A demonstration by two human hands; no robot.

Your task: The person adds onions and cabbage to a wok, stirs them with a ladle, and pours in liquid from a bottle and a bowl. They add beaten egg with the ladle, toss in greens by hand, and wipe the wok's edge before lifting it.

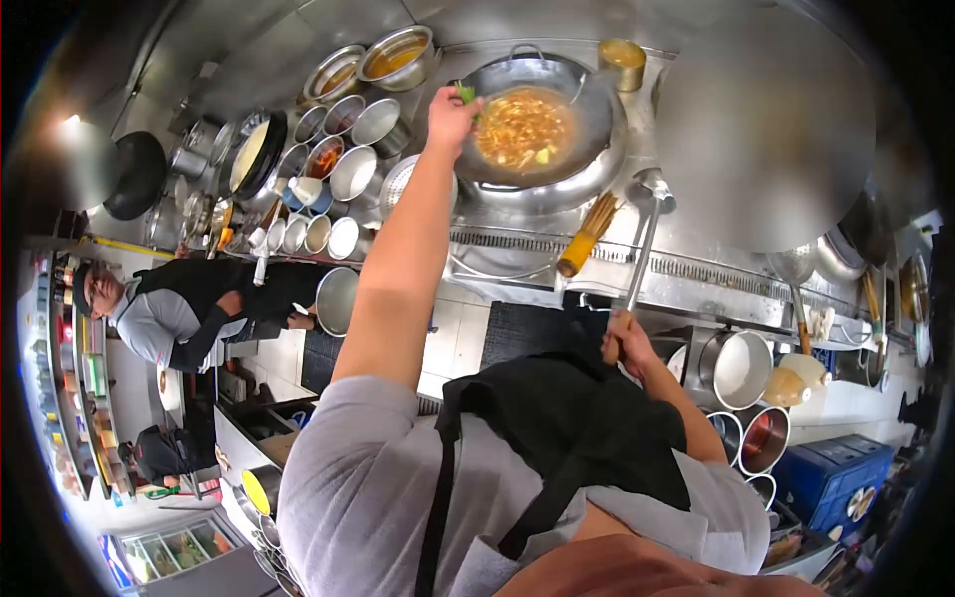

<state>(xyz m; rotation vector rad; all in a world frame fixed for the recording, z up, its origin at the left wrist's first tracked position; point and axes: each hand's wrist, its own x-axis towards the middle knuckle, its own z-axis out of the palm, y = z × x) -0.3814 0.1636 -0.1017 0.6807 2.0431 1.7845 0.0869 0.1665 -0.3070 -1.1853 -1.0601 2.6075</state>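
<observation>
My left hand (pixel 454 119) reaches over the left rim of a large wok (pixel 607 114), its fingers closed on some green leafy herbs (pixel 465 94). Brown broth with pale strips (pixel 519 127) fills the middle of the wok, and a yellow-green piece (pixel 542 156) floats near its lower edge. Close to my body, my right hand (pixel 627 336) is wrapped around the wooden end of a long-handled ladle (pixel 644 239). The ladle's metal head (pixel 652 187) lies over the stove, to the lower right of the wok. A bamboo brush (pixel 589 235) rests on the stove's front edge.
Metal pots and ingredient tubs (pixel 355 173) crowd the left. A yellowish tin (pixel 623 62) stands behind the wok. A blurred round patch covers the right stove. Pots (pixel 741 368) and a blue crate (pixel 831 483) sit lower right. A co-worker (pixel 189 313) stands at left, another person farther back.
</observation>
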